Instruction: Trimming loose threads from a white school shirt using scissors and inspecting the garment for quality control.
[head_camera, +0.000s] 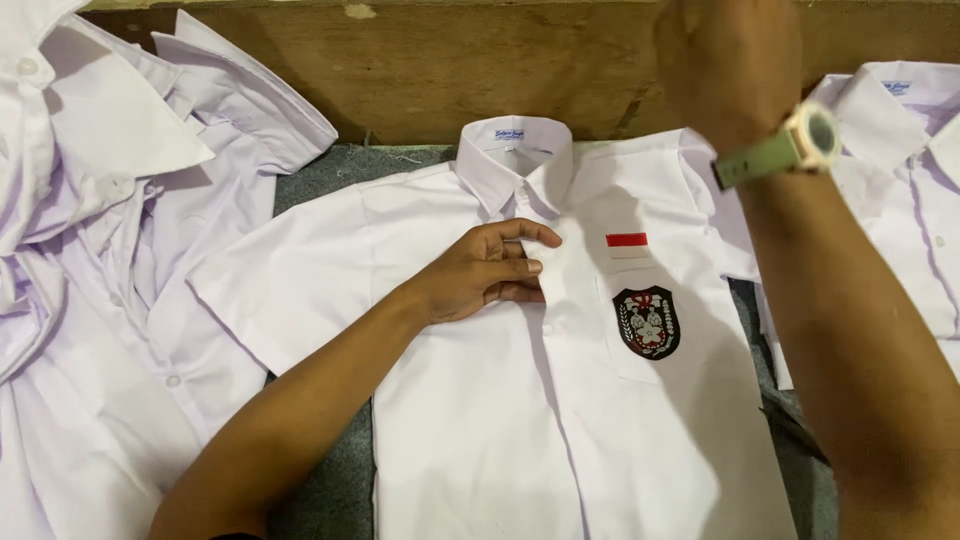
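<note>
A white short-sleeved shirt (480, 420) lies face up on a grey cloth surface (330, 480), collar toward the far side. Its chest pocket carries a red-and-white patch (627, 240) and a black shield badge (647, 322). My left hand (485, 270) rests on the chest just below the collar, fingers curled around the edge of the button placket. My right hand (725, 60) is raised above the shirt's far right shoulder, its fingers out of view at the top edge. A pale green wristwatch (790, 145) sits on that wrist.
A heap of white shirts (100, 250) lies at the left. Another white collared shirt (900, 190) lies at the right. A wooden board (420, 60) runs along the far side.
</note>
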